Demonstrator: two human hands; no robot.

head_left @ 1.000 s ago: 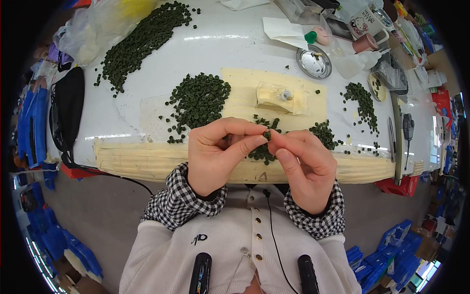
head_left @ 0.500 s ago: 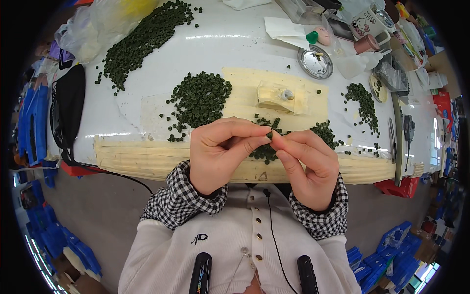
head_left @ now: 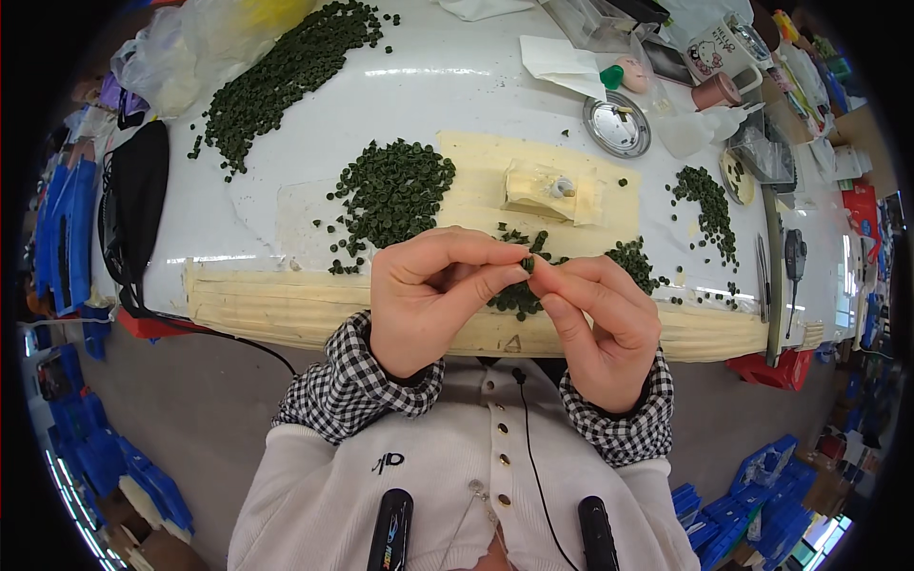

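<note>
Above the table's front edge, my left hand pinches a small dark green round piece between thumb and forefinger. My right hand meets it from the other side, fingers closed, the fingertips on the same piece. Fingers partly cover the piece, so its exact shape is hard to make out. Beneath the hands lies a small heap of like pieces, partly hidden. A larger pile of cap-like green pieces sits just left of and beyond the hands, and a smaller pile is to the right.
A taped yellowish block with a small metal fitting stands beyond the hands. More green pieces spread at the far left and right. A round metal dish, white mug, tweezers and black mask-like cloth lie around.
The table scene has shifted very slightly in view. Both hands keep almost the same pose, with the small green piece still at their fingertips.
</note>
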